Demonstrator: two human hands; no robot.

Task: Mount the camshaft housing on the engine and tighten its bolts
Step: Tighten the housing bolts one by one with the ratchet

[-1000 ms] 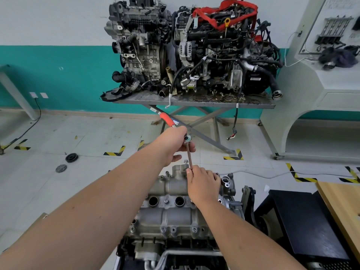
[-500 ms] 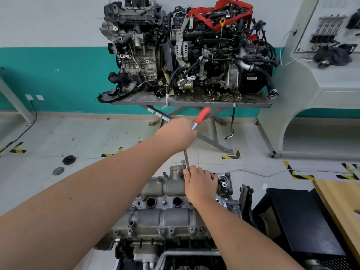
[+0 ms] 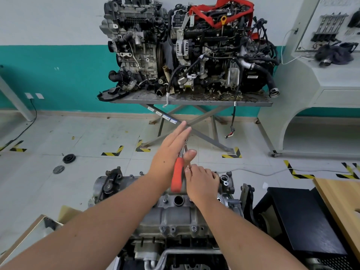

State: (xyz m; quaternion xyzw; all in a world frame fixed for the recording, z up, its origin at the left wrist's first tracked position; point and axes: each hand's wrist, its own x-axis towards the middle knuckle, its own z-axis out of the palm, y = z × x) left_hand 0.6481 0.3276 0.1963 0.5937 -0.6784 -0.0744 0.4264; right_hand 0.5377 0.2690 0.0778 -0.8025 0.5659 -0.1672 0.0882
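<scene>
The grey camshaft housing (image 3: 175, 215) sits on top of the engine (image 3: 175, 256) at the bottom centre, with bolt heads (image 3: 193, 228) along its near edge. A ratchet with a red handle (image 3: 177, 177) stands over the housing's far side, handle pointing down toward me. My left hand (image 3: 171, 151) has its fingers stretched straight and lies against the ratchet's metal shaft, which runs between palm and thumb. My right hand (image 3: 202, 184) curls its fingers round the ratchet's lower extension bar where it meets the housing; the socket and bolt under it are hidden.
Two dirty engines (image 3: 187, 47) stand on a scissor-leg table (image 3: 191, 102) at the back wall. A white console (image 3: 321, 78) is at right, a black box (image 3: 302, 221) and wooden board (image 3: 341, 201) near right. A cardboard box (image 3: 39, 227) lies lower left; round parts (image 3: 69, 158) lie on the floor.
The ratchet handle has swung round, from pointing away to pointing toward me. My left hand went from gripping the handle to straight fingers. My right hand stayed on the extension bar.
</scene>
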